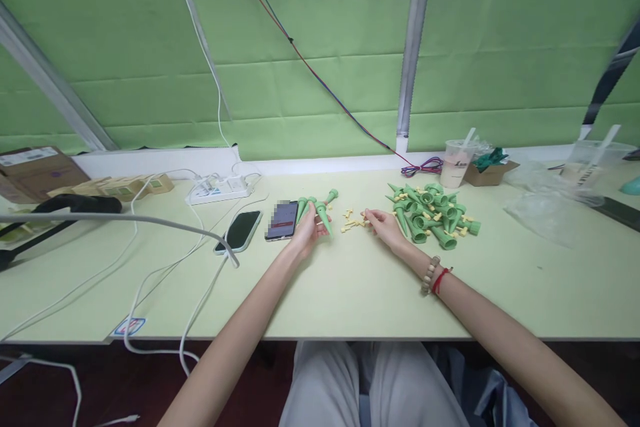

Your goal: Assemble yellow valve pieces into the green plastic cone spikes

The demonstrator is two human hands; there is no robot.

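1. Left hand (309, 230) clamped on 1 green spike (323, 216); about 4 more spikes (306, 205) lie at its 12 o'clock.
2. Right hand (384, 224) pinches 1 yellow pin (367, 218); loose pins (350, 221) at its 9 o'clock.
3. Spike pile (431, 213), too many to count, at its 2 o'clock.
4. 2 phones (260, 225). 1 cup (456, 163), milky drink inside.

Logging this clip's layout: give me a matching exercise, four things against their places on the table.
Things:
1. green cone
2. pile of green cones
3. power strip
4. drink cup

Places:
A. far edge, next to the cardboard box
B. in the left hand
C. just beyond the right hand
D. behind the two phones

Pairs: 1-B, 2-C, 3-D, 4-A
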